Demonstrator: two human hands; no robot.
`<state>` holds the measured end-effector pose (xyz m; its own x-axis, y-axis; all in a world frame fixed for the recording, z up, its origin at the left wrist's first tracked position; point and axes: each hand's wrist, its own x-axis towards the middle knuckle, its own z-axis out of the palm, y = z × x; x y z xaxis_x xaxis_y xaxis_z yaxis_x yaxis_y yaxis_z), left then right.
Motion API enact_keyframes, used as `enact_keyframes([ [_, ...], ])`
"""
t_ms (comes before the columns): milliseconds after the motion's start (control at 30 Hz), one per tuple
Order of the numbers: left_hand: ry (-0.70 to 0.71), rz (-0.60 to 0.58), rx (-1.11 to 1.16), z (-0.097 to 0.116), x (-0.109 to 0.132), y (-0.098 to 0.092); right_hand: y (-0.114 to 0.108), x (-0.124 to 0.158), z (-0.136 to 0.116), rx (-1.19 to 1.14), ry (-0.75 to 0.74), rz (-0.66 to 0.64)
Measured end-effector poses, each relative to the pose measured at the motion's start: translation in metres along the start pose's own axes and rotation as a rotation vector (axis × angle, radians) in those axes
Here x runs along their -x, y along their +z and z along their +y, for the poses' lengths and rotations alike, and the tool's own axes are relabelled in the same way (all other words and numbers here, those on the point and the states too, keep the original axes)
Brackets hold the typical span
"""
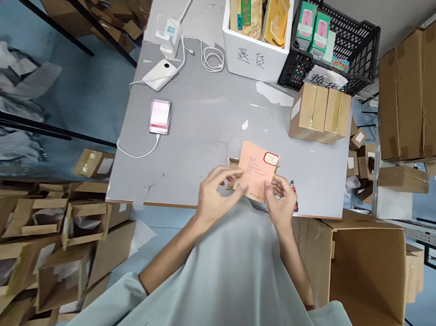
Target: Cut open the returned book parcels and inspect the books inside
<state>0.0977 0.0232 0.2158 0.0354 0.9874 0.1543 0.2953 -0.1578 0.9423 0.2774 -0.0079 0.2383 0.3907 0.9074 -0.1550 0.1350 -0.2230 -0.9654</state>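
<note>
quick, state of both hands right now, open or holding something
Left hand: closed, holding the flat pink item at its left side.
Right hand: closed, holding its right side.

Grey rect. worktop (211, 105): boxy white bin (253, 61) @12, blk mesh plastic crate (361, 49) @1, 2 sq. brown cardbd boxes (316, 113) @3.

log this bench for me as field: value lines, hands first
left hand: gripping left edge of pink printed item
right hand: gripping its right edge, thumb in front
surface: grey table
far side: white bin, left of black crate
in front of crate: two cardboard boxes
floor, right: open carton
</note>
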Motion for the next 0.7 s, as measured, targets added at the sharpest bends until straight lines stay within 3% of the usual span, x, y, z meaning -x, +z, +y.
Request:
enact_keyframes([
  [67, -0.197, -0.009, 0.114, -0.003, -0.009, -0.01, -0.011, -0.003, 0.001, -0.04, 0.025, -0.042],
  [133, -0.353, -0.113, 0.276, -0.004, -0.016, -0.018, -0.019, -0.004, 0.002, -0.072, 0.061, -0.081],
  [233, -0.472, -0.256, 0.452, -0.001, -0.018, -0.02, -0.024, -0.003, 0.005, -0.083, 0.093, -0.108],
  [600, -0.419, -0.146, 0.417, 0.007, -0.004, -0.015, -0.02, -0.002, 0.011, -0.053, 0.075, -0.115],
  [700, -0.398, -0.1, 0.38, 0.003, -0.004, -0.014, -0.016, 0.003, 0.005, 0.05, 0.012, -0.021],
])
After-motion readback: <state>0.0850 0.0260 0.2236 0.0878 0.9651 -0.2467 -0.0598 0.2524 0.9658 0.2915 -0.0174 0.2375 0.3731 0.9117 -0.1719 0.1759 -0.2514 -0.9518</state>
